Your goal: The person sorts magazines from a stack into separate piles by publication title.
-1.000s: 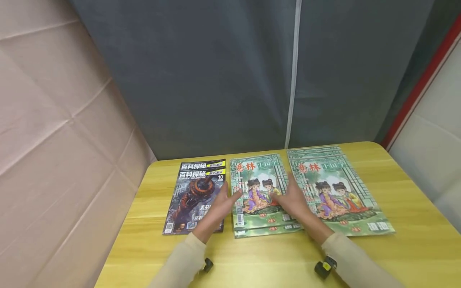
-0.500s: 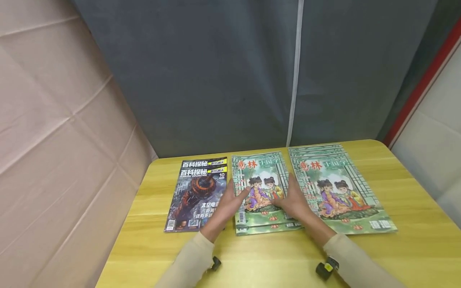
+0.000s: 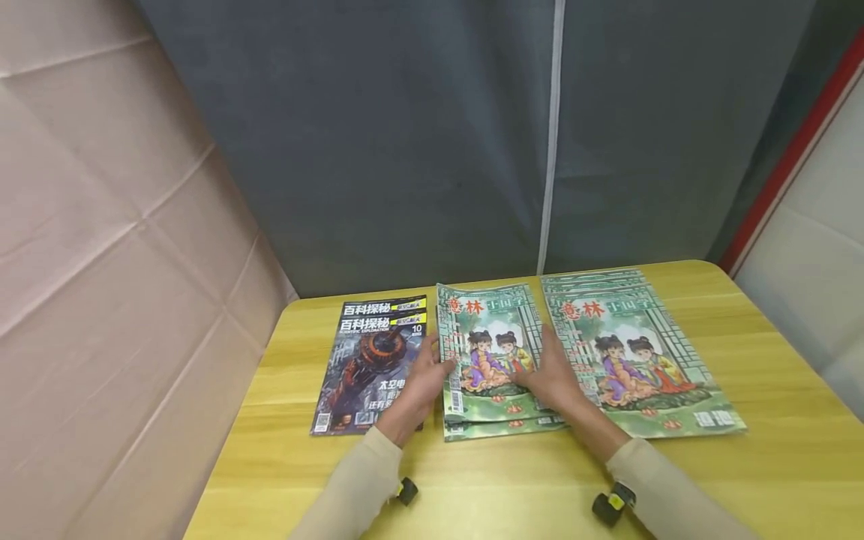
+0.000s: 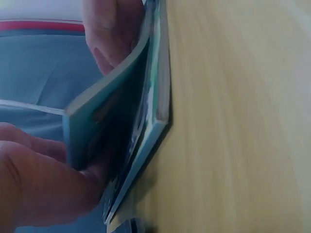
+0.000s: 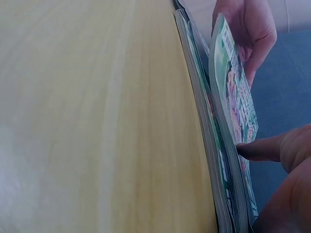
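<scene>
In the head view, a green magazine (image 3: 489, 319) with two cartoon children on its cover lies over a similar lower magazine (image 3: 502, 430). The left hand (image 3: 420, 384) pinches its left edge, thumb on the cover. The left wrist view shows that edge bent up from the magazines below, with the left fingers (image 4: 92, 177) tucked beneath it. At the right edge, the right hand (image 3: 559, 382) holds the same magazine, its thumb (image 5: 262, 148) pressing on the cover near the edge. The undersides of the right fingers are hidden.
To the left, dark science magazines (image 3: 371, 360) overlap on the yellow wooden table (image 3: 513, 487). A fanned stack of green magazines (image 3: 641, 352) lies close at the right. A dark grey curtain (image 3: 405, 150) hangs behind the table.
The left hand has shifted right to the top green magazine and now grips its left edge, which has risen slightly. The right hand stays at the right edge.
</scene>
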Action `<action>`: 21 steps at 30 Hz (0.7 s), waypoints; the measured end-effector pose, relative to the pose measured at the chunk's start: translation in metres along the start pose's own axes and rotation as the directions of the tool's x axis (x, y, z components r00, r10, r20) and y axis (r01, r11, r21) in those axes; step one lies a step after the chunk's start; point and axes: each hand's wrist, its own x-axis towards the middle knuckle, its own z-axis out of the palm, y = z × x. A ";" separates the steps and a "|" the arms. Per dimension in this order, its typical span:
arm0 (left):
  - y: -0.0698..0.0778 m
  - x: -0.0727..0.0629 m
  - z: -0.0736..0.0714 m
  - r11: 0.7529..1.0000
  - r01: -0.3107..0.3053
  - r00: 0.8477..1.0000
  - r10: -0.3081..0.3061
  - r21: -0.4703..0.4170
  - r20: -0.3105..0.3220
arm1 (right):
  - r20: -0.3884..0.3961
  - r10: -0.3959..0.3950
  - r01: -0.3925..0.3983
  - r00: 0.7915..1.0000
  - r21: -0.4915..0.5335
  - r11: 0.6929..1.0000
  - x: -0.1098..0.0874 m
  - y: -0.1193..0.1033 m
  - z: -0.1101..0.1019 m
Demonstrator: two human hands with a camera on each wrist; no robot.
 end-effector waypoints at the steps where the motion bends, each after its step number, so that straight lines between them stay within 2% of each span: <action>1: -0.001 -0.001 0.001 1.000 -0.005 1.000 0.005 -0.011 0.010 | -0.001 -0.002 0.002 1.000 -0.001 1.000 0.000 0.000 0.000; 3: -0.001 -0.002 0.003 1.000 -0.013 1.000 0.014 -0.022 0.015 | -0.008 -0.007 0.007 1.000 -0.005 1.000 0.000 -0.001 0.001; 10: -0.009 0.000 0.006 0.997 -0.022 0.999 0.019 -0.071 -0.046 | -0.033 0.006 -0.005 0.999 0.021 1.000 0.000 -0.004 -0.001; 16: -0.007 -0.002 0.006 0.991 -0.048 0.996 0.037 -0.124 -0.085 | -0.013 0.058 -0.055 0.998 0.137 0.989 0.001 -0.010 -0.011; 21: 0.000 -0.009 0.009 0.984 -0.063 0.995 0.048 -0.166 -0.093 | 0.024 0.049 -0.054 0.998 0.239 0.969 -0.004 -0.014 -0.026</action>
